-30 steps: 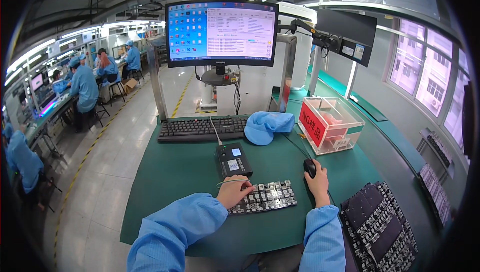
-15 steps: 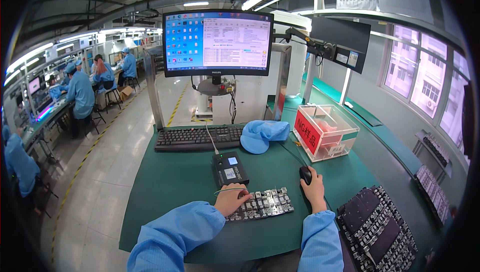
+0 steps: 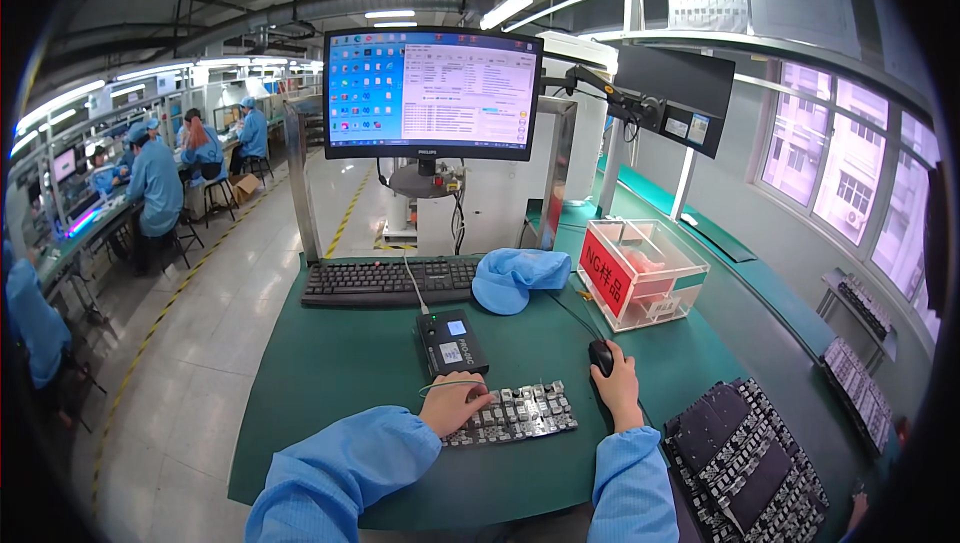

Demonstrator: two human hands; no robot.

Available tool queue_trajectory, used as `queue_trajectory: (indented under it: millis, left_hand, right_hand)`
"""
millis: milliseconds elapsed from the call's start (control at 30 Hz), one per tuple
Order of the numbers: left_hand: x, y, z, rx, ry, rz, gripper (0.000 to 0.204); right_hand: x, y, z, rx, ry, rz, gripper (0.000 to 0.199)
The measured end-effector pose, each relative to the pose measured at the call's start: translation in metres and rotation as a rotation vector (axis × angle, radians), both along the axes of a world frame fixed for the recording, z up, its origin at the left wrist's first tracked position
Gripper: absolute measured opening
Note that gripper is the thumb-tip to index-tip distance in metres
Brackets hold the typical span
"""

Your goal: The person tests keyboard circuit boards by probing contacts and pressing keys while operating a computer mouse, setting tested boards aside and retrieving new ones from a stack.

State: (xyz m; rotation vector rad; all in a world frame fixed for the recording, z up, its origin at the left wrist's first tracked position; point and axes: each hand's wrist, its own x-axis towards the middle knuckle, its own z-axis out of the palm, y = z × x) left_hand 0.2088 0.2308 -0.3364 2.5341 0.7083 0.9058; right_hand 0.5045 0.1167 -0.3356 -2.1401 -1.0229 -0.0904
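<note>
A black-and-silver rectangular board set with rows of small switches (image 3: 525, 413) lies on the smooth green counter (image 3: 340, 373), near a boxy black device with a small lit display (image 3: 452, 343). The bare left hand (image 3: 452, 404) bends its fingers over the board's left end; whether they pinch or merely press, I cannot tell. Uneven pressure there could skew it. The bare right hand's (image 3: 620, 390) fingers grasp a rounded black mouse (image 3: 600, 356); a slip might misclick.
</note>
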Motion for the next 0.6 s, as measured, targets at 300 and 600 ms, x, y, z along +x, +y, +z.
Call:
queue_trajectory:
  millis: [300,600]
  left_hand:
    - [0.0025,-0.0002,0.0002,-0.019,0.031,0.004,0.027]
    - [0.0009,-0.0009,-0.0004,0.004,0.007,0.006,0.027]
  right_hand:
    - [0.0070,0.0001,-0.0065,0.002,-0.021,0.006,0.063]
    - [0.0038,-0.0003,-0.0039,-0.007,-0.010,0.006,0.063]
